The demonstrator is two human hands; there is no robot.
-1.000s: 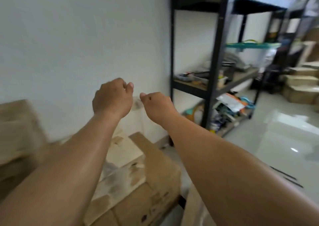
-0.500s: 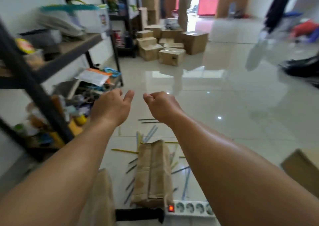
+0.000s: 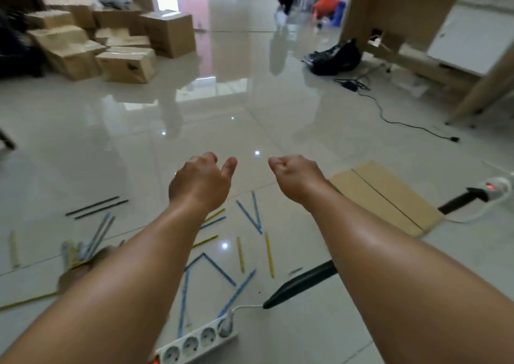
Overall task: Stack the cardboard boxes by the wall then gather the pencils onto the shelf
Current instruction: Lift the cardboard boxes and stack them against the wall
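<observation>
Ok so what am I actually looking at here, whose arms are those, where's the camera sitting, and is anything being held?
There is no machine: these are a person's two bare arms, filmed by one wide-angle camera worn on their head, looking forward and down. The left hand and right hand reach out with curled fingers, and neither holds anything. On the shiny tiled floor below them lie scattered pencils, blue and yellow, a white power strip and a flattened sheet of cardboard. Cardboard boxes are piled far off on the left.
</observation>
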